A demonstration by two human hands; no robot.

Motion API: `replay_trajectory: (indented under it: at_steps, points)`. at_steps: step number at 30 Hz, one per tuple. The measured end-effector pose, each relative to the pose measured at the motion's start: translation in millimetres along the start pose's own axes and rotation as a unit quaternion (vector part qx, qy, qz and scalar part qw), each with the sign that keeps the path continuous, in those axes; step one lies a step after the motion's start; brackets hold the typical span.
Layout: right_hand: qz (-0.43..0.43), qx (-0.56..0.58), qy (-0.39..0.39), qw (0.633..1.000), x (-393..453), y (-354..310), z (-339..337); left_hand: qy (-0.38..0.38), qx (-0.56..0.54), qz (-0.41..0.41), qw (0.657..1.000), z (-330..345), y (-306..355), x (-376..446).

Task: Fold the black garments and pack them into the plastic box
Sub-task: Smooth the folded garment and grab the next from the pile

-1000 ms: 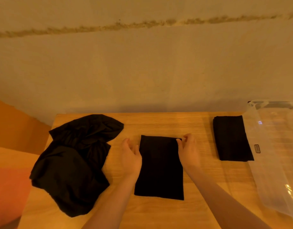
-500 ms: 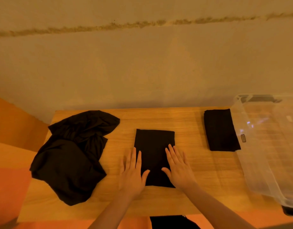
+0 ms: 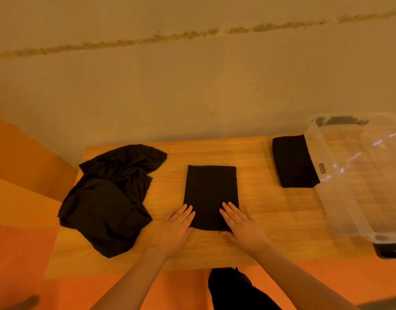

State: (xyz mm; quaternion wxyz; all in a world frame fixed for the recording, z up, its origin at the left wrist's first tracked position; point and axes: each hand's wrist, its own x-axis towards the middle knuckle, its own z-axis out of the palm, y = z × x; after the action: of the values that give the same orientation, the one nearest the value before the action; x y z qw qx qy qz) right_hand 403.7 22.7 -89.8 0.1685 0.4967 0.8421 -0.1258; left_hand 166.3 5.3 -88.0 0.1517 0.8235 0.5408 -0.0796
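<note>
A folded black garment point(image 3: 211, 191) lies flat in the middle of the wooden table point(image 3: 270, 209). My left hand point(image 3: 174, 229) lies flat with straight fingers at its near left corner. My right hand point(image 3: 242, 224) presses flat on its near right corner. A second folded black garment point(image 3: 293, 161) lies at the far right, touching the clear plastic box point(image 3: 340, 198). The box looks empty inside. A crumpled heap of black garments point(image 3: 109, 195) covers the table's left end.
A plain wall point(image 3: 192, 86) rises directly behind the table. Orange floor surrounds the table on the left and near side. A black object point(image 3: 389, 250) sits under the box's near corner. Dark clothing on my lap point(image 3: 232, 287) shows below the table edge.
Both hands slid from the garment's far edge down to its near edge, flattening it. The view shifted, so more of the plastic box shows.
</note>
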Motion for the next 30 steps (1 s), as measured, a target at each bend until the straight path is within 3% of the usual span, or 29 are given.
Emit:
replay_trajectory:
  at_steps: [2, 5, 9, 13, 18, 22, 24, 28, 30]
  points:
    - [-0.026, -0.041, 0.068, 0.996, -5.3, -3.7, 5.1, 0.05, -0.008, -0.005, 0.999, -10.3, 7.0, -5.5]
    - [-0.017, -0.031, 0.105, 0.994, -17.4, -7.4, 6.9, 0.031, -0.007, -0.003, 1.0, -14.7, 15.1, -14.2]
    - [-0.018, 0.022, 0.083, 0.996, -42.6, -18.4, 4.0, 0.018, -0.055, -0.007, 0.998, -6.9, 24.9, -39.2]
    - [-0.003, 0.14, 0.073, 0.987, -64.8, -29.1, 5.8, 0.056, -0.148, -0.027, 0.987, 2.2, 36.1, -63.0]
    - [0.114, 0.397, 0.056, 0.909, -75.6, -22.9, -18.8, -0.006, -0.352, -0.128, 0.927, -24.1, 44.8, -65.4]
    - [0.139, 0.526, 0.107, 0.832, -66.3, -11.1, -35.3, 0.056, -0.464, -0.177, 0.866, -61.3, 51.8, -54.9]
    - [0.141, 0.566, 0.129, 0.802, -53.1, -8.0, -42.3, 0.076, -0.449, -0.2, 0.867, -79.2, 56.1, -47.3]
    - [0.164, 0.566, 0.126, 0.798, -18.9, -1.8, -46.3, 0.082, -0.496, -0.279, 0.818, -79.9, 53.8, -24.6]
    - [0.169, 0.555, 0.115, 0.807, -2.7, 1.5, -45.9, 0.076, -0.486, -0.308, 0.814, -73.0, 48.6, -11.2]
